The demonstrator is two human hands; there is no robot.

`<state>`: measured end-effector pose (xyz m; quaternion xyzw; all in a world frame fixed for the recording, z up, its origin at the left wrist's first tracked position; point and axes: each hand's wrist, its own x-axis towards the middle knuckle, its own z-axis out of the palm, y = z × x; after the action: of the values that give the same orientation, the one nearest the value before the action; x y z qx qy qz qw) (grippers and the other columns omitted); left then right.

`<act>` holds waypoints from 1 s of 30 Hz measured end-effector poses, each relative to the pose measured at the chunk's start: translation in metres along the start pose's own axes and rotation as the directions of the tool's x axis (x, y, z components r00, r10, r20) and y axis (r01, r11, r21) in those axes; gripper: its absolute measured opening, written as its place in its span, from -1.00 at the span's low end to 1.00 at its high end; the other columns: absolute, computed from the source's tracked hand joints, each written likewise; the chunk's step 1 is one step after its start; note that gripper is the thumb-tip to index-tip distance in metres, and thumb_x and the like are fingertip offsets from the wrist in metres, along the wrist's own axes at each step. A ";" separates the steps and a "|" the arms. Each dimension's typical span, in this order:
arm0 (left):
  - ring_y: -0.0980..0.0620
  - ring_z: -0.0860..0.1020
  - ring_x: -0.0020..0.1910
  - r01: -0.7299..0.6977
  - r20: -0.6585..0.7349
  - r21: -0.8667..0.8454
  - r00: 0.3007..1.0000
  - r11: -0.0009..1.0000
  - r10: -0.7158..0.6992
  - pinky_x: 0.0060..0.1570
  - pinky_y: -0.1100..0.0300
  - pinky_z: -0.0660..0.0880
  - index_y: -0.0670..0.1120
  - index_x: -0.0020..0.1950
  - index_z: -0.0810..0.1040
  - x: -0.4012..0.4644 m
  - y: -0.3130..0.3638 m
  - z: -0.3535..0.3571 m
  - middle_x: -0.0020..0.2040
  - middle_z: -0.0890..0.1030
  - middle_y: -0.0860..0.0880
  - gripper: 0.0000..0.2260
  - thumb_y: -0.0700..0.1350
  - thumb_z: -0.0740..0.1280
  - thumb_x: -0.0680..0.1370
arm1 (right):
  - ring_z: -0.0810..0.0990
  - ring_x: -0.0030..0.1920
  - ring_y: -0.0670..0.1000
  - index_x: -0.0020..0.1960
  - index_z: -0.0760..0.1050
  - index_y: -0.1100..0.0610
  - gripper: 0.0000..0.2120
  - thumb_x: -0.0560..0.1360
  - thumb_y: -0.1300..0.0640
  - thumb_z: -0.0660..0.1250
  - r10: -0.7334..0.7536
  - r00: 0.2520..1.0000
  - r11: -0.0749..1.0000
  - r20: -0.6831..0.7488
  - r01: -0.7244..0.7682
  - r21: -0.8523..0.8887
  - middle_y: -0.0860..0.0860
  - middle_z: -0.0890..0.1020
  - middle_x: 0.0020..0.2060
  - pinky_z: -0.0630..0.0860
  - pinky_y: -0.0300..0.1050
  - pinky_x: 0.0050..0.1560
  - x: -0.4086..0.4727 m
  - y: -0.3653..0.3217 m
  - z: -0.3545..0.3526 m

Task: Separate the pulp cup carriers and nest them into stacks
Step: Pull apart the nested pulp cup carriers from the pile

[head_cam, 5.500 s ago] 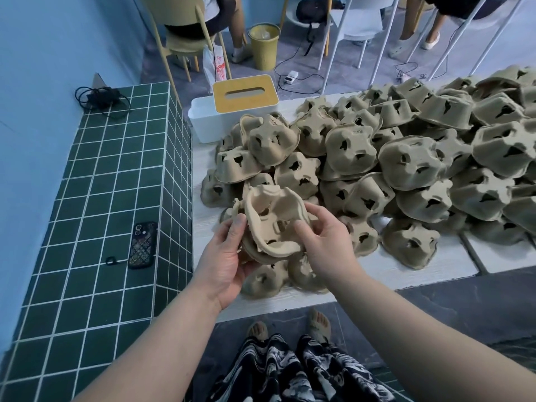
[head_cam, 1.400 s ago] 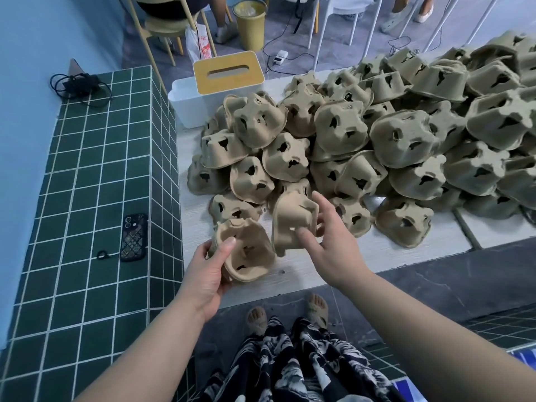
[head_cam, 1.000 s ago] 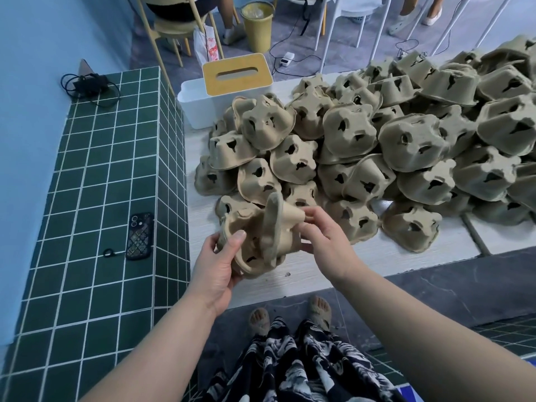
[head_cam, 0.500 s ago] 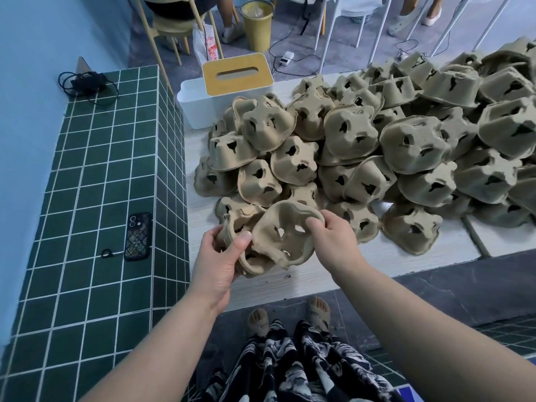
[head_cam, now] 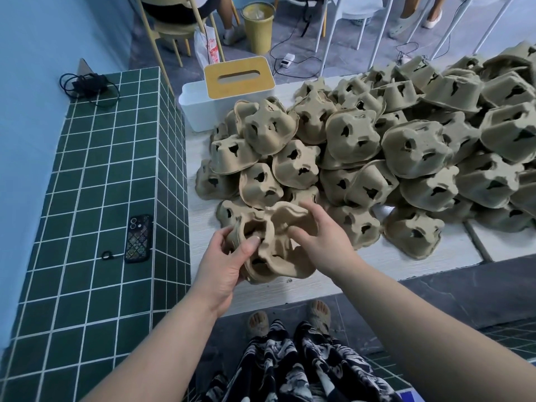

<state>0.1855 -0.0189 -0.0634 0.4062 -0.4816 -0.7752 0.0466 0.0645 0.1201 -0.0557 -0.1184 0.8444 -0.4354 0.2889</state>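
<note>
Head view: both hands work a small stack of pulp carriers point(head_cam: 272, 250) at the near-left corner of the white table point(head_cam: 290, 288), just in front of the big loose heap of carriers point(head_cam: 406, 158) that covers most of the tabletop toward the far and right edges. The left hand point(head_cam: 223, 262) grasps the stack from its left side, thumb hooked over a cup wall and fingers curled underneath. The right hand point(head_cam: 322, 239) pushes the top carrier point(head_cam: 290, 221) down into it; its fingers curve onto the carrier, though whether they pinch an edge or merely press cannot be told from here.

The top piece sits tilted, its far rim raised, so it is not yet seated. To nest it well, I would rotate it until its cup wells line up with those beneath (the moulded pulp only drops in one way round), then press evenly on the centre web, not on one corner. The left hand should brace the stack against the table so it does not skid toward the near edge. Forcing a misaligned piece is likely to crease the thin walls or wedge it.
</note>
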 end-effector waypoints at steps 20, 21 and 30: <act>0.05 0.67 -0.01 0.015 0.018 -0.136 1.000 0.991 -0.013 -0.19 0.09 0.59 -0.03 0.27 0.44 0.013 0.007 -0.003 0.14 0.67 -0.06 -0.45 0.08 0.43 0.32 | 0.57 -0.32 -0.04 -0.01 0.53 0.06 -0.80 0.45 -0.02 0.40 0.113 0.992 0.960 0.056 -0.124 0.250 -0.03 0.63 -0.24 0.53 -0.11 -0.29 0.008 -0.003 0.007; 0.05 0.67 -0.02 0.015 0.020 -0.142 1.000 0.990 -0.012 -0.20 0.10 0.60 -0.03 0.26 0.44 0.013 0.008 -0.002 0.13 0.67 -0.06 -0.47 0.07 0.42 0.33 | 0.60 -0.22 -0.05 0.00 0.52 -0.01 -0.79 0.44 -0.08 0.39 0.077 0.997 0.975 0.026 -0.080 0.206 -0.08 0.64 -0.21 0.57 -0.04 -0.18 0.009 -0.002 0.008; -0.26 0.52 0.30 0.017 0.066 -0.142 0.998 0.990 -0.008 0.20 -0.34 0.45 -0.09 0.41 0.38 0.023 0.022 -0.004 0.26 0.60 -0.18 -0.21 0.29 0.49 0.33 | 0.64 -0.05 -0.08 0.08 0.58 -0.09 -0.82 0.54 -0.07 0.27 0.009 1.000 0.983 0.011 -0.011 0.183 -0.14 0.67 -0.10 0.60 0.07 0.01 0.018 -0.011 0.017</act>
<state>0.1659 -0.0438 -0.0607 0.3793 -0.4237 -0.8207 0.0552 0.0600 0.0943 -0.0618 -0.0894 0.7997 -0.5093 0.3050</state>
